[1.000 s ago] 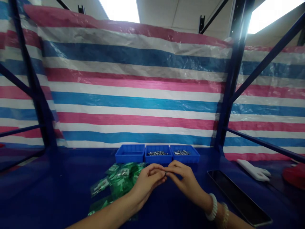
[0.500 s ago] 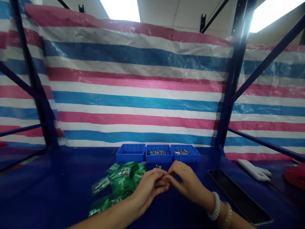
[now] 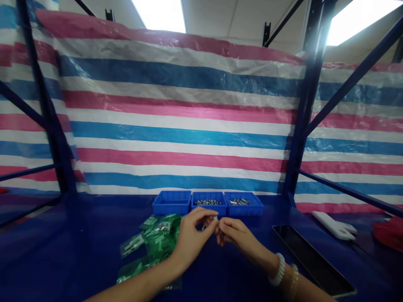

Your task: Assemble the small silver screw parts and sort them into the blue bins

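My left hand [image 3: 194,235] is closed in a pinch, thumb against fingers, on a small pale metal piece [image 3: 215,217]; its exact kind is too small to tell. Right beside it, my right hand [image 3: 237,235] is also closed, its thumb pressed on the curled fingers, and what it may hold is hidden. Both hands are just above the table, fingertips almost touching. Under and left of my left hand lies a pile of small clear-and-green plastic bags [image 3: 159,243] with metal parts inside.
Behind my hands stand three blue bins: an empty one [image 3: 171,203], one with small metal pieces [image 3: 208,203] and one with metal cylinders [image 3: 241,202]. At right lie a black phone-like slab [image 3: 311,258], a white forked object [image 3: 335,225] and a red object [image 3: 388,234]. Blue posts [image 3: 297,147] flank the table.
My left hand has risen and turned, and a pale metal piece now shows at its fingertips. My right hand has come slightly down and its fingers have curled in more.
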The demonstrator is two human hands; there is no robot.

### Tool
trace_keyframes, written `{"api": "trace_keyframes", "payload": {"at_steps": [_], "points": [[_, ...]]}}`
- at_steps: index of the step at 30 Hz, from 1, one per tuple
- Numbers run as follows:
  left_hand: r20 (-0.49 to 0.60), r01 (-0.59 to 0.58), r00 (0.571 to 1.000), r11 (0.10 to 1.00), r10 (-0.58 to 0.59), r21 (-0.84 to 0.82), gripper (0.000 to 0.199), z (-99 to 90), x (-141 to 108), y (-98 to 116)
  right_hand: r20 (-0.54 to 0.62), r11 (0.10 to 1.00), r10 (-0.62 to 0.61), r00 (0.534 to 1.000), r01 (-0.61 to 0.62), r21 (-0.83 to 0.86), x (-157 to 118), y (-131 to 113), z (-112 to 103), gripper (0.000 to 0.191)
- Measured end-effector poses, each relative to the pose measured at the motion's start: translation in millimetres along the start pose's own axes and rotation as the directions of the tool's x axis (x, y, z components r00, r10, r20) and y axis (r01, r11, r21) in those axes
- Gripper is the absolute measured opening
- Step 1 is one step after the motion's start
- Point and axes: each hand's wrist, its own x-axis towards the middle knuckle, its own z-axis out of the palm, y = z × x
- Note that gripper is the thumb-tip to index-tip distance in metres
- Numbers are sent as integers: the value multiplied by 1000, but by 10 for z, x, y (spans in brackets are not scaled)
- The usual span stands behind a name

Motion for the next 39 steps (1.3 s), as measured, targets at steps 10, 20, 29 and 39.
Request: {"api": "trace_keyframes", "payload": {"at_steps": [10,20,29,39], "points": [[264,-171,963,874,52,455,39,-96,776,-374,-117,977,-75,990,49,-209,98,99,-140,34],[540,-332,836,693,-98,640,10,-236,-7,-220,-131,960,-109,985,70,-269,108,171,-166,30],[477,-221,876,822,-69,525,9,-181,-1,-164,-148,817,-291,945,165,-553,16,74,-103,18],[401,462,816,886,-417,-20,22,-177,-27,-111,222,542,-475,852,482,-689,-113,-89,-60,17]]}}
